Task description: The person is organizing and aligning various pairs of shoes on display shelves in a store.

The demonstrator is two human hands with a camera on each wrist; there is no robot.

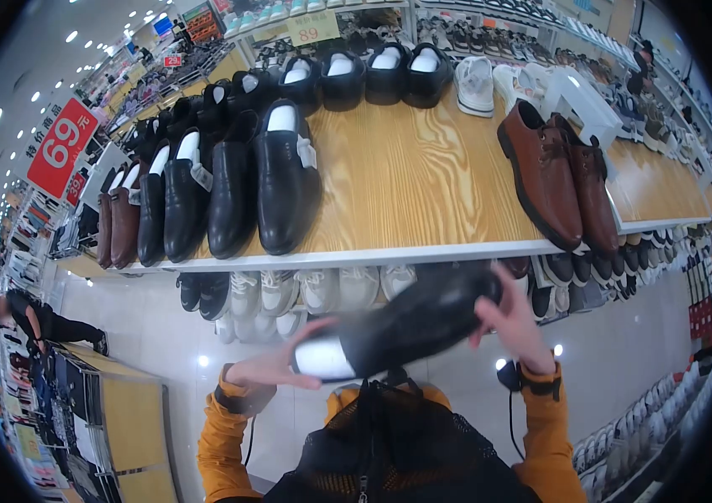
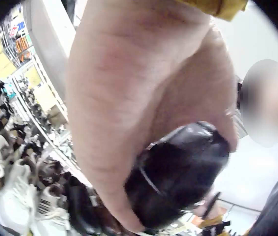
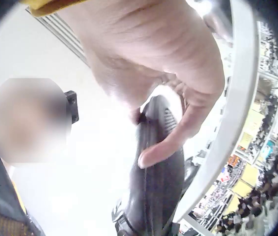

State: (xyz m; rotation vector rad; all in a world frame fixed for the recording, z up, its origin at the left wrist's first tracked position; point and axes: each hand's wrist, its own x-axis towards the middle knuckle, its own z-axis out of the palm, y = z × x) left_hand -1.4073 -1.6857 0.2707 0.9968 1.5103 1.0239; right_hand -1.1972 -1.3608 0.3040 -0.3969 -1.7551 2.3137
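A black leather shoe (image 1: 427,318) with a white insert (image 1: 322,359) in its opening is held crosswise in front of the body, below the display table's front edge. My left hand (image 1: 268,369) grips it at the heel end; in the left wrist view the fingers and thumb curve around the shiny black heel (image 2: 183,172). At the toe end, my right hand (image 1: 511,323) pinches the shoe between thumb and fingers. The right wrist view shows the sole's edge (image 3: 151,182) running away from that hand (image 3: 154,54). The shoe is slightly blurred in the head view.
Black shoes (image 1: 289,184) stand in a row at left on the wooden display table (image 1: 423,176), with more along the back. A brown lace-up pair (image 1: 545,176) stands at right. White sneakers (image 1: 318,289) line a lower shelf. Another person (image 1: 46,323) is far left.
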